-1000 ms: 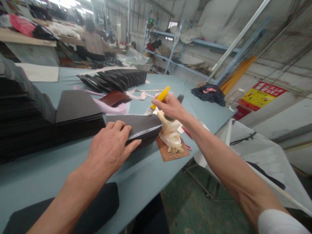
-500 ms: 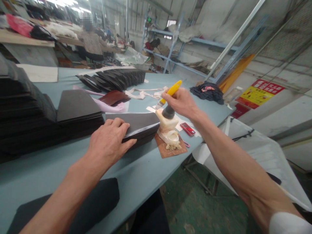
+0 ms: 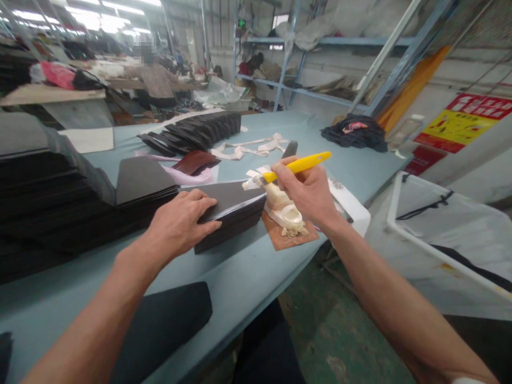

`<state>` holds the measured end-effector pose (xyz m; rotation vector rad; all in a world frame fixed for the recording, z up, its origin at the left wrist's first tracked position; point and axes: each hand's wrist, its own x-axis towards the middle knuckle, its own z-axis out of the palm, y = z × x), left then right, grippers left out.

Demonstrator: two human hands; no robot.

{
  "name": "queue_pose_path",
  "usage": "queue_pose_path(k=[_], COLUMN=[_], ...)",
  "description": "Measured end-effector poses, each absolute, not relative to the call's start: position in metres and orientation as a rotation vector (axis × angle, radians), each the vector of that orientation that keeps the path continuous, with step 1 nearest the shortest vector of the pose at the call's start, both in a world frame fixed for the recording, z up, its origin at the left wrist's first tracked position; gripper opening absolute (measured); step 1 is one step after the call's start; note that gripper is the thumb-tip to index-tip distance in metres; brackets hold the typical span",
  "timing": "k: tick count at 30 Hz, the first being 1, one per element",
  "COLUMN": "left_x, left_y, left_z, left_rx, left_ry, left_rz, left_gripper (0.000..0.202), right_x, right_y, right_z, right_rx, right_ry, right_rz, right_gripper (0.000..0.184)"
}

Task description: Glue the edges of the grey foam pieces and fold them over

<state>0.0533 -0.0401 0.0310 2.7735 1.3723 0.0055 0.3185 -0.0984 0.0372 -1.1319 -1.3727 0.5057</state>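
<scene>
My right hand (image 3: 312, 194) is closed around the yellow handle of a paintbrush (image 3: 306, 162). The brush tilts down to the left, its pale bristles at the right end of a stack of dark grey sheets (image 3: 232, 196); whether they touch is hard to tell. Across the left part of that stack lies my left hand (image 3: 180, 220), fingers on top and thumb apart near the front edge. A cream-coloured plastic container (image 3: 290, 216), crusted with dried residue, lies on a brown board (image 3: 280, 237) just right of the stack, partly hidden behind my right hand.
Taller piles of dark sheets (image 3: 48, 202) stand at left. A dark piece (image 3: 172, 320) lies at the near table edge. Fanned black pieces (image 3: 196, 133), white strips (image 3: 256, 146) and dark cloth (image 3: 354, 133) lie farther back. A white bin (image 3: 448, 240) stands right. One person sits in the background.
The brush has moved from above the container leftward and down to the stack's right end, its handle now tilting flatter. My left hand stays on the stack. The view has shifted slightly.
</scene>
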Motion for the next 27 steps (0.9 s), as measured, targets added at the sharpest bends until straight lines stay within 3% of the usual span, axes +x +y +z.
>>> queue_pose_path(k=[17,22,27], left_x=[0.036,0.044,0.066], left_y=[-0.006,-0.019,-0.039], left_z=[0.059,0.055,0.038], left_rx=[2.534,2.677,2.84], left_ry=[1.205,1.232,1.427], left_rz=[-0.035,0.014,0.201], left_gripper=[0.072,0.05,0.028], right_x=[0.321,0.32,0.31], right_y=[-0.18,-0.191,-0.202], right_z=[-0.023,-0.03,-0.033], right_rx=[-1.266,-1.229,-1.104], right_ry=[-1.06,-1.046,-1.095], right_rz=[0.652,0.592,0.404], right_gripper=[0.052,0.05,0.035])
